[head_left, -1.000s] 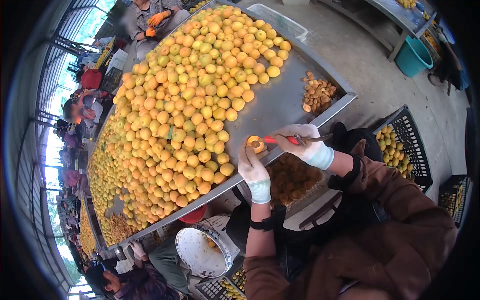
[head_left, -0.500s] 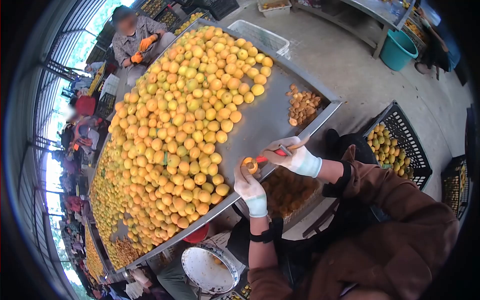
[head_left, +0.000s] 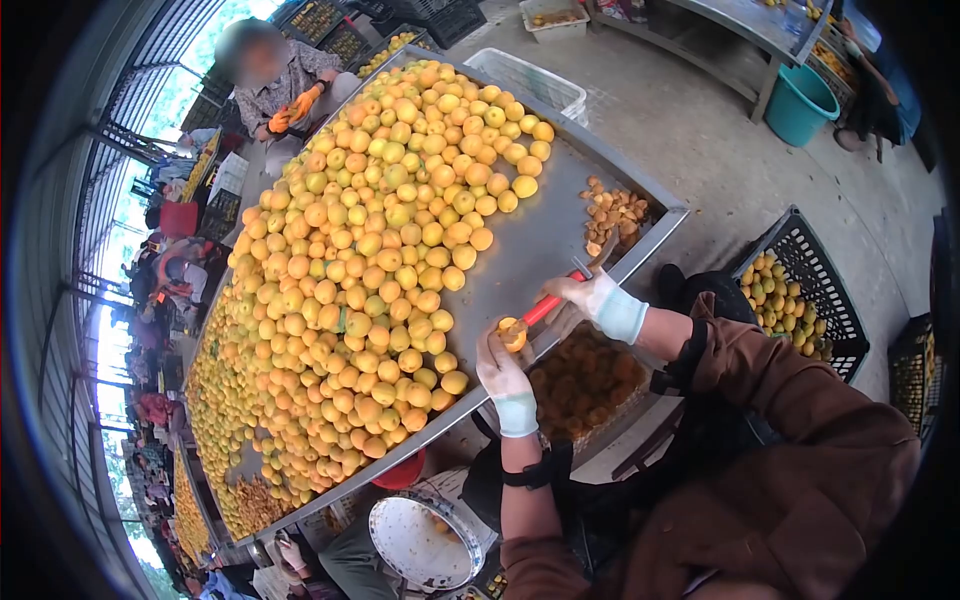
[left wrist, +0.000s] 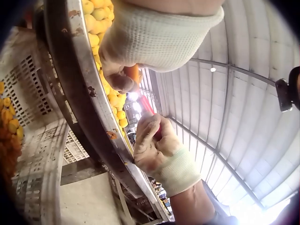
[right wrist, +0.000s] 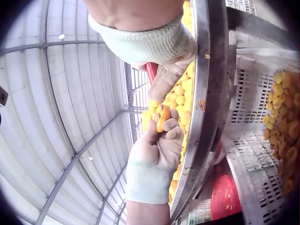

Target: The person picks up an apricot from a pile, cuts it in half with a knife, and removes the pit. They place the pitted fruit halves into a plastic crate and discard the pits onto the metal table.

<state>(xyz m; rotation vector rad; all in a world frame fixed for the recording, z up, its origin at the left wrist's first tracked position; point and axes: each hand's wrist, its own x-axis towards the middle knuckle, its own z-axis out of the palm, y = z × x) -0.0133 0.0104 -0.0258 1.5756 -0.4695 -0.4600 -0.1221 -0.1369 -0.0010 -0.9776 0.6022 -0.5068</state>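
Observation:
My gloved left hand holds an orange-yellow apricot between thumb and fingers, just over the table's near edge. In the right wrist view the apricot looks cut open, its halves parted. The gloved right hand grips a red-handled tool, which points down toward the apricot; thin metal parts stick out past the fist on the other side. In the left wrist view, fingers curl round the red handle. The tool's working tip is hidden at the fruit.
A big heap of apricots covers much of the metal table. A pile of brownish pits lies in its corner. Below the edge stands a crate of fruit pieces; a black crate stands right, a white bucket below. Another person sits across.
The right hand has drawn back a little from the apricot and turned, so more of the red handle shows. The left hand keeps its hold on the fruit. The head view has shifted.

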